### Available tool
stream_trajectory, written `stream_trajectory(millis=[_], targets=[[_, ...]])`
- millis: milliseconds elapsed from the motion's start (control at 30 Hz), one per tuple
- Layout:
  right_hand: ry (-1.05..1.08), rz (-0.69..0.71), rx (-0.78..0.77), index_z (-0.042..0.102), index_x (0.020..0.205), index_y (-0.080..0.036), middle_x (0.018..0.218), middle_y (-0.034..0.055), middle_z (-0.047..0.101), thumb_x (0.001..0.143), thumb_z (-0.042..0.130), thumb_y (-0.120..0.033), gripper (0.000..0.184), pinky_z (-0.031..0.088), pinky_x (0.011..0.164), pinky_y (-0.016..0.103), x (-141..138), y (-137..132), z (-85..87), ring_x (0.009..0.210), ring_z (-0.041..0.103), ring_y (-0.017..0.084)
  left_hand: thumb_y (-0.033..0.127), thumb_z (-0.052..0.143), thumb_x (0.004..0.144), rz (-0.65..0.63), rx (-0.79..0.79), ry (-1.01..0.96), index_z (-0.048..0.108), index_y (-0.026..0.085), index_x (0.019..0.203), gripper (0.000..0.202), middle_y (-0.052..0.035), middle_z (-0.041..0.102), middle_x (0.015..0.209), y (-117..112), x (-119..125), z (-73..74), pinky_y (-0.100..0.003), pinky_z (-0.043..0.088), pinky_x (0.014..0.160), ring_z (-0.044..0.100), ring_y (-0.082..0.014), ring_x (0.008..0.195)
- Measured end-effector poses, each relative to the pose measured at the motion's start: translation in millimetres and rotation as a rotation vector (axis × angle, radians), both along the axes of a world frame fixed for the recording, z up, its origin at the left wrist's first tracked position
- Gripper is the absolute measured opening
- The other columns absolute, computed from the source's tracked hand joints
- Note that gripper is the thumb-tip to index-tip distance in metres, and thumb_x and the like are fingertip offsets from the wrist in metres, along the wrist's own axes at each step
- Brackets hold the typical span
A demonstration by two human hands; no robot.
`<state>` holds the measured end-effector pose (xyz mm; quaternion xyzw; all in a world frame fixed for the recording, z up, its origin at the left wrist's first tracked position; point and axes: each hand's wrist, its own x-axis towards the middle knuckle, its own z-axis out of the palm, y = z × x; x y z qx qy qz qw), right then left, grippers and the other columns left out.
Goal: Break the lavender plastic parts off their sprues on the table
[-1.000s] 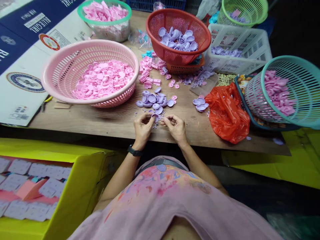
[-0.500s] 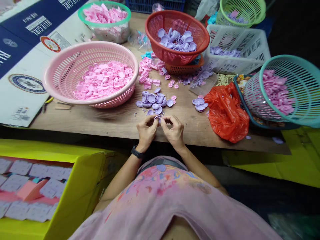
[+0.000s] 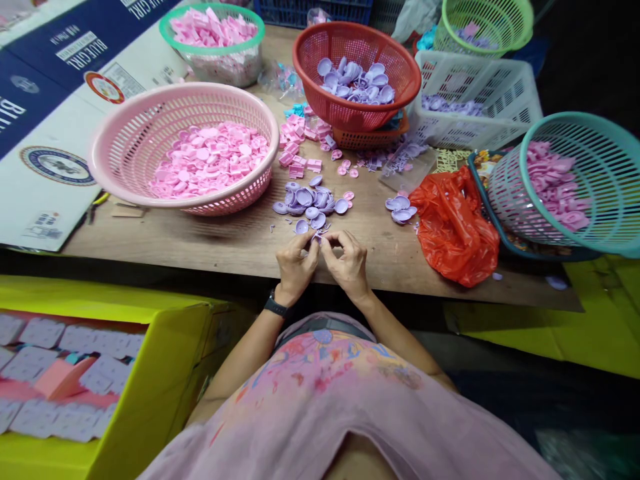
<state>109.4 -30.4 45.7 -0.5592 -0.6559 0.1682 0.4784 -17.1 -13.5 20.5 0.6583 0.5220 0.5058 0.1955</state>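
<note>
My left hand [image 3: 296, 265] and my right hand [image 3: 347, 260] meet at the near edge of the wooden table [image 3: 210, 237]. Both pinch one small purple plastic piece [image 3: 317, 235] between thumb and fingers. Just beyond the fingertips lies a loose pile of purple round pieces [image 3: 310, 200]. A smaller purple heap [image 3: 401, 207] sits to its right. A black watch is on my left wrist.
A pink basket [image 3: 133, 143] of pink pieces stands at the left, a red basket [image 3: 400, 67] of purple pieces behind, a white crate [image 3: 505, 87] and a teal basket [image 3: 605, 180] at the right. An orange plastic bag [image 3: 457, 227] lies right of my hands. A yellow box [image 3: 165, 373] is below left.
One second ago my hands were slightly apart, the left holding the purple piece. They have come together and now both pinch it.
</note>
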Motion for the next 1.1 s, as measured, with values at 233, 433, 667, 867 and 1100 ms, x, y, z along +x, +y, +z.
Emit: stream_trajectory(millis=[233, 433, 667, 867, 1100], targets=[[-0.107, 0.074, -0.036, 0.058, 0.087, -0.022, 0.086, 0.0042, 0.066, 0.095, 0.053, -0.019, 0.011, 0.051, 0.078, 0.03, 5, 1, 3.3, 0.081, 0.064, 0.018, 0.026, 0.055, 0.093, -0.077, 0.045, 0.182, 0.072, 0.02, 0.105, 0.022, -0.0114, 0.076, 0.099, 4, -6, -6.0, -0.035, 0.055, 0.088, 0.071, -0.023, 0.093], [-0.17, 0.047, -0.027, 0.056, 0.088, -0.023, 0.087, 0.0055, 0.065, 0.096, 0.05, -0.016, 0.012, 0.051, 0.078, 0.031, 3, 1, 2.6, 0.082, 0.063, 0.02, 0.025, 0.052, 0.094, -0.119, 0.034, 0.244, 0.07, 0.018, 0.105, 0.022, -0.0132, 0.073, 0.093, 4, -4, -2.6, -0.037, 0.053, 0.083, 0.07, -0.0251, 0.088], [-0.165, 0.041, 0.006, 0.056, 0.088, -0.022, 0.086, 0.006, 0.065, 0.097, 0.047, -0.016, 0.014, 0.052, 0.08, 0.032, 3, 4, -4.4, 0.082, 0.063, 0.02, 0.023, 0.051, 0.094, -0.112, 0.048, 0.281, 0.069, 0.018, 0.099, 0.02, -0.0098, 0.071, 0.084, 6, 2, -0.7, -0.031, 0.05, 0.074, 0.067, -0.0214, 0.079], [-0.093, 0.065, -0.023, 0.058, 0.084, -0.023, 0.083, 0.0032, 0.066, 0.095, 0.053, -0.023, 0.011, 0.052, 0.076, 0.029, 15, 8, -4.2, 0.078, 0.065, 0.018, 0.024, 0.05, 0.096, -0.123, 0.072, 0.16, 0.07, 0.019, 0.104, 0.022, -0.0086, 0.074, 0.09, 4, 12, -5.3, -0.029, 0.051, 0.075, 0.067, -0.018, 0.077], [-0.115, -0.242, -0.134, 0.059, 0.086, -0.022, 0.079, 0.0041, 0.069, 0.094, 0.053, -0.03, 0.013, 0.051, 0.068, 0.03, 70, 25, -9.0, 0.068, 0.066, 0.018, 0.031, 0.06, 0.092, -0.042, 0.05, 0.156, 0.071, 0.021, 0.108, 0.021, -0.0089, 0.073, 0.101, 16, -8, 0.2, -0.037, 0.051, 0.09, 0.066, -0.0221, 0.092]])
